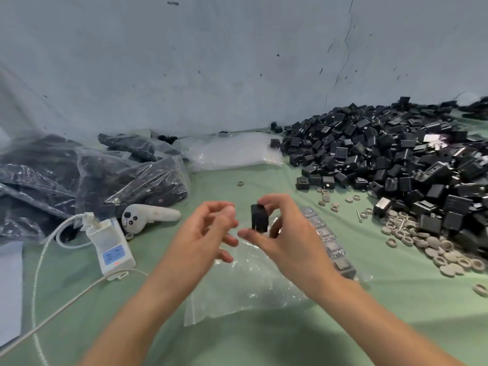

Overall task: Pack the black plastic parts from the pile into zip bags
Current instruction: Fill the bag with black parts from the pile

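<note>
Pinching one black part [259, 217] in the right hand [287, 233]: thumb below, fingertips on top, held up above the cloth. Part is a boxy, matte, hard-plastic cube shape. Left hand [203, 233] sits just left of it, not touching, fingers loosely curled, nothing visible in them.

Directly under both hands: clear zip bag [250, 281], flat, glossy, crinkled film, lying on green cloth [396, 318]. It looks empty. Just right of it, partly under the right wrist, a second clear bag [324, 239] with a row of black parts inside.

Pile [396, 159] of the same black parts is far right, a loose heap against the wall, well apart from the hands. Grey rings [435, 249], flat and washer-like, are scattered along the pile's near edge.

Far left: filled bags [92, 175], dark and bulging, heaped together. Far centre: stack of empty clear bags [232, 151].

Left, near the filled bags: white controller [150, 216], smooth and rounded, and a white power strip [111, 247] with a braided cable [39, 273].
</note>
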A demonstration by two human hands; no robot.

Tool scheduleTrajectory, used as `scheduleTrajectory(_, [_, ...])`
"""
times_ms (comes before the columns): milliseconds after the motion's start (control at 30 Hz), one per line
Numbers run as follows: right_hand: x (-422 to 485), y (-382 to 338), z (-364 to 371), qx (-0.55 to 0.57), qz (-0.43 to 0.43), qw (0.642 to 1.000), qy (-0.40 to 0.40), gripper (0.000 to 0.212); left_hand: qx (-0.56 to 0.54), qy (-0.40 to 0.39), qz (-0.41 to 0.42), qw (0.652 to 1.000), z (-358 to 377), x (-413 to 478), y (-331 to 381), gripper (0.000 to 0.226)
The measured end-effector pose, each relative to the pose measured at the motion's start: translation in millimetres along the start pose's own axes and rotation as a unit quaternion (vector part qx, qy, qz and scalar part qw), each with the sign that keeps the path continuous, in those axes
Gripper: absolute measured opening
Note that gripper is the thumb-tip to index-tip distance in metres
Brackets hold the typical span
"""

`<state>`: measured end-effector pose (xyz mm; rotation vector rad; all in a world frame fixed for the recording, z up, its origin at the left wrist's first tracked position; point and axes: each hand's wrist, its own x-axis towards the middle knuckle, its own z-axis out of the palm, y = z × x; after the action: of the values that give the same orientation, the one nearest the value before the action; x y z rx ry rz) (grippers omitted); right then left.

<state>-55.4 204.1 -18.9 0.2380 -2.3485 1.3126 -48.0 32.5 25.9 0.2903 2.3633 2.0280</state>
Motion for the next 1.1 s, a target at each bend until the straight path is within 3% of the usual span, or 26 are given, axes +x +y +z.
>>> scheduleTrajectory(100, [-6, 1, 6, -0.115, -0.121, 0.985, 0.032, 0.045, 0.065, -0.040, 0.004, 0.997, 13, 0, -7, 0.035])
scheduleTrajectory(200, [-6, 1, 6, -0.152, -0.149, 0.976, 0.043, 0.046, 0.080, -0.050, 0.018, 0.995, 18, 3, -15, 0.023])
scheduleTrajectory(300, [-2, 1, -2, -0.160, -0.170, 0.972, 0.019, 0.058, 0.097, -0.007, 0.019, 0.995, 5, 13, -14, 0.022])
scheduleTrajectory(400, [8, 8, -16, -0.082, -0.082, 0.993, 0.008, 0.050, 0.165, 0.060, -0.037, 0.984, -37, 23, -17, 0.019])
scheduleTrajectory(533, [24, 20, -36, 0.095, 0.119, 0.987, 0.058, 0.020, 0.358, 0.092, -0.114, 0.922, -93, 17, -34, 0.020])
scheduleTrajectory(633, [31, 25, -44, 0.228, 0.264, 0.934, 0.078, 0.018, 0.346, 0.004, -0.148, 0.926, -101, 8, -45, 0.021])
scheduleTrajectory(733, [37, 23, -47, 0.363, 0.368, 0.853, 0.076, 0.016, 0.221, -0.120, -0.121, 0.960, -89, -2, -51, 0.029])
scheduleTrajectory(833, [35, 23, -49, 0.464, 0.412, 0.780, 0.080, 0.025, 0.156, -0.133, -0.064, 0.977, -71, -4, -61, 0.030])
scheduleTrajectory(933, [33, 24, -50, 0.526, 0.420, 0.736, 0.068, 0.039, 0.221, -0.151, 0.003, 0.963, -53, 2, -70, 0.016])
scheduleTrajectory(1000, [32, 26, -53, 0.535, 0.418, 0.732, 0.061, 0.042, 0.298, -0.146, 0.058, 0.942, -42, 8, -72, 0.017])
scheduleTrajectory(1100, [33, 30, -55, 0.527, 0.404, 0.745, 0.071, 0.036, 0.321, -0.160, 0.087, 0.930, -26, 17, -71, 0.016])
